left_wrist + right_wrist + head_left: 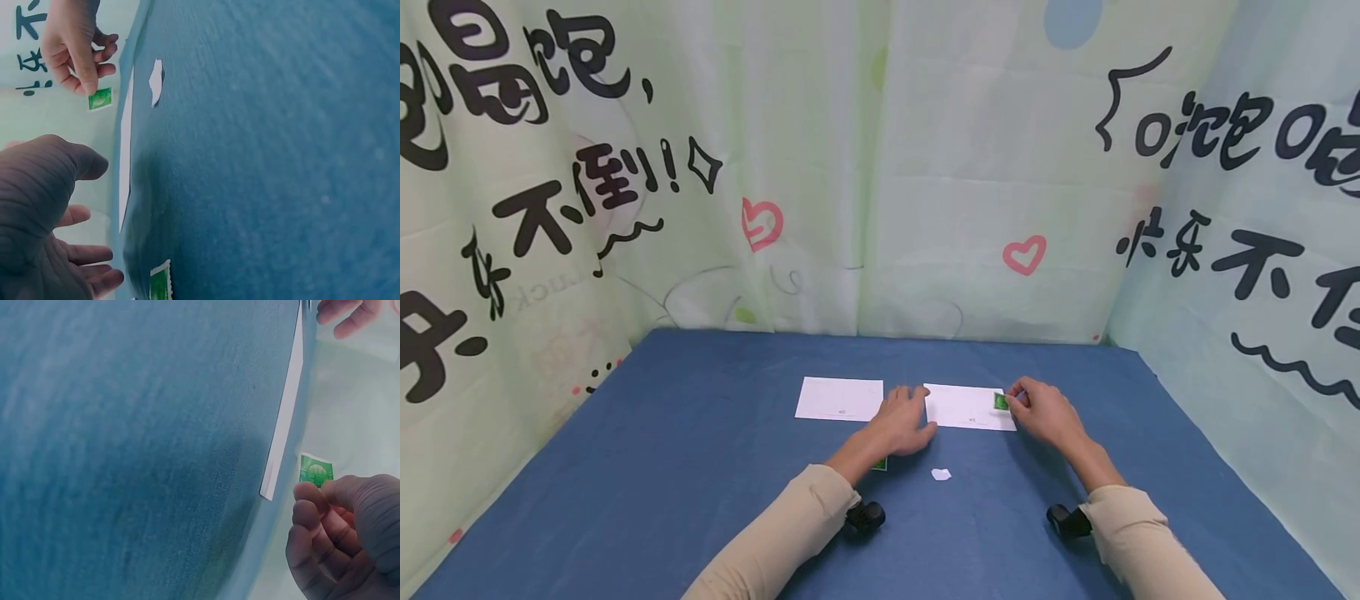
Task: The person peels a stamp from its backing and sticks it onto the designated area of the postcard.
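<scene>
My right hand pinches a green postage stamp between thumb and forefinger, over the right end of a white envelope. In the right wrist view the stamp stands out past the fingertips, above the tabletop. My left hand hovers near that envelope's left edge with fingers spread and nothing in them. A second white envelope lies to its left, its right edge partly behind the left hand. Under the left wrist lies another green stamp, mostly hidden in the head view.
A small scrap of white paper lies on the blue tablecloth, nearer me than the right envelope. Printed curtains stand behind the table and along both sides. A black wrist device is on each forearm.
</scene>
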`<state>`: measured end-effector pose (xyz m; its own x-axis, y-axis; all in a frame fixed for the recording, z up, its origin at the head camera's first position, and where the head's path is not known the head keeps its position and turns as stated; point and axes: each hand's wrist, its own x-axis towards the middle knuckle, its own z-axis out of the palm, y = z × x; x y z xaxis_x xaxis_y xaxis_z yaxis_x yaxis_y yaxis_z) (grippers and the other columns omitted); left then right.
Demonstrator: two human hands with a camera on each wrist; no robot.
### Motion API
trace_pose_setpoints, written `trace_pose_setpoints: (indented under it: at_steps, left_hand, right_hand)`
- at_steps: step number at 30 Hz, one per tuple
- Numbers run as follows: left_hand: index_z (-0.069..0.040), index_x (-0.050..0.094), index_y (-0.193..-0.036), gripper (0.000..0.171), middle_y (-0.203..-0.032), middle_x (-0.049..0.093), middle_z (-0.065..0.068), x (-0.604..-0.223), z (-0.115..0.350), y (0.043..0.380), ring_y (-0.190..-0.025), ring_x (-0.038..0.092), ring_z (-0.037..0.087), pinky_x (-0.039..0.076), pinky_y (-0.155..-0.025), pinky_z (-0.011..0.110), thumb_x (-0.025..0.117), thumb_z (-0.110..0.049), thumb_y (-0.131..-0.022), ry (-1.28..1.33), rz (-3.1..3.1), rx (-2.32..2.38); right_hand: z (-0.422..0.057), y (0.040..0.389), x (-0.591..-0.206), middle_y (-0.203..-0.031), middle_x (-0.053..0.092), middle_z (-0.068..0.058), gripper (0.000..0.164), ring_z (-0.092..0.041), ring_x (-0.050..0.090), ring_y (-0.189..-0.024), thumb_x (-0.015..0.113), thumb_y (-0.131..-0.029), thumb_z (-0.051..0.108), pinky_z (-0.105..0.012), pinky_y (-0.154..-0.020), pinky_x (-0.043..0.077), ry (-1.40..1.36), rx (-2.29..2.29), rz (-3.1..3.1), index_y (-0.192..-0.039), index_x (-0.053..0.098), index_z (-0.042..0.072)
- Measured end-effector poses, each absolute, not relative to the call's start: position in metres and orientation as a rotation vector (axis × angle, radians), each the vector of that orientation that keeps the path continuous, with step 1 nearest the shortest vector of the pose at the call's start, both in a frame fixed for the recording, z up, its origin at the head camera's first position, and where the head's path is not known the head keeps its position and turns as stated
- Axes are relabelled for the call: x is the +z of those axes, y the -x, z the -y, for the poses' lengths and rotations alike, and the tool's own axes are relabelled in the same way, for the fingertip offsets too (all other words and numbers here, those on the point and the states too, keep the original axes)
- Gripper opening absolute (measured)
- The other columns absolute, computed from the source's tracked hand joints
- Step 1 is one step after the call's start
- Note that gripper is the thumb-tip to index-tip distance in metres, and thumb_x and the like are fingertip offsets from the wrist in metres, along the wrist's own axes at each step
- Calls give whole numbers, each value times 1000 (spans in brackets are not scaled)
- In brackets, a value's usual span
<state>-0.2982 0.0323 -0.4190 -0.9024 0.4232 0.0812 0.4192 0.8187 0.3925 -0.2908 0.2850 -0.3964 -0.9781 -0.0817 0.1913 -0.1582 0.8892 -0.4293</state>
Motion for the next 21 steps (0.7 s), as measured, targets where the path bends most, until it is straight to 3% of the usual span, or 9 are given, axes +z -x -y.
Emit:
trace_pose_setpoints:
  at_steps: [21]
  left_hand:
    - [-9,43,-153,61,-140,52,17,-421,-34,309,-131,48,29,39,-113,41,59,-40,-103,-750,-3012,389]
  right_hand:
    - [-285,298,-403,-74,64,-5,15,-17,54,-63,59,-102,13,-33,-61,42,-159,755,2975,-106,61,-2]
